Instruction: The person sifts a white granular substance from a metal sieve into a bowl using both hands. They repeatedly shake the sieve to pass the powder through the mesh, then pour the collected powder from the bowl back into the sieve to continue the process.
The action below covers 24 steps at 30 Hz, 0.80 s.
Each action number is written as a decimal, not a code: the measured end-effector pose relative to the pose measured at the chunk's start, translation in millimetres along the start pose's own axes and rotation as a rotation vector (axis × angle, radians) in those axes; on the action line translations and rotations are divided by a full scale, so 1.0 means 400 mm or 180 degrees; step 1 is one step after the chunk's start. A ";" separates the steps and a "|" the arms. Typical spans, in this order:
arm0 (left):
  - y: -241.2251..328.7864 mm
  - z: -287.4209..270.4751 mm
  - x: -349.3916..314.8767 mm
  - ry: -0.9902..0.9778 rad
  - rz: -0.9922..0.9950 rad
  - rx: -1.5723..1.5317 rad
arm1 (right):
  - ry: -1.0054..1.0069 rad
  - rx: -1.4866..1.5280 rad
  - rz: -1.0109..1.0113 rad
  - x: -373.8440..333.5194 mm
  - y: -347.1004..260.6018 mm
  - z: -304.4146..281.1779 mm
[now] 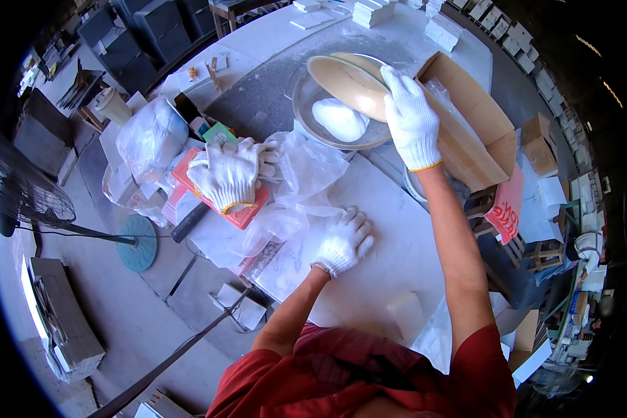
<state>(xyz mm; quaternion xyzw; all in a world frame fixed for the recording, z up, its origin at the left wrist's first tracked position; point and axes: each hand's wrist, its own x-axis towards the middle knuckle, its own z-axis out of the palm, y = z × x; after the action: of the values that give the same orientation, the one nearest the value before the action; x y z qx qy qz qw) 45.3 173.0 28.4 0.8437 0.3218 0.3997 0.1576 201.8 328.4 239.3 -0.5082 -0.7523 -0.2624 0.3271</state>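
Both my hands wear white knit gloves. My right hand (412, 118) grips the rim of a shallow tan dish (352, 83), its thumb side hidden, and holds it tilted over a round metal basin (301, 125). Inside the basin lies a smooth white lump (340, 120), whose material I cannot make out. My left hand (343, 240) rests on the white tabletop (390, 258) with its fingers apart, holding nothing. Crumpled clear plastic (306, 167) lies just beyond it. Left of that plastic, spare white gloves (226, 174) are piled on a red plastic container (240, 219).
An open cardboard box (467, 139) stands close to the right of the basin. Stacks of white tiles (442, 33) sit at the table's far side. A stuffed plastic bag (153, 139) is at the left. On the floor beyond stands a fan (35, 191).
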 end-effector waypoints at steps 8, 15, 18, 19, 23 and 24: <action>0.001 0.010 0.000 0.0001 0.0048 0.0033 | 0.0411 0.0287 0.0465 -0.007 0.033 -0.064; 0.018 0.002 0.016 0.0041 0.0097 -0.0064 | 0.0849 0.1982 0.2224 -0.072 0.091 -0.158; 0.025 -0.007 0.018 -0.0036 0.0065 -0.0079 | 0.1204 0.2983 0.3063 -0.121 0.089 -0.221; 0.026 -0.006 0.017 -0.0047 0.0050 -0.0075 | 0.1298 0.3109 0.3233 -0.133 0.095 -0.234; 0.027 0.002 0.021 -0.0063 0.0071 -0.0053 | 0.1404 0.3585 0.3619 -0.201 0.134 -0.239; 0.028 0.001 0.021 -0.0097 0.0077 -0.0021 | 0.1437 0.3795 0.3700 -0.214 0.138 -0.228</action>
<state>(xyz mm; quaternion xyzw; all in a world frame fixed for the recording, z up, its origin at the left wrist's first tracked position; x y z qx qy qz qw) 54.4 170.4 38.8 0.8530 0.3078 0.3897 0.1605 297.2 230.3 236.9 -0.4917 -0.3019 0.2906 0.7633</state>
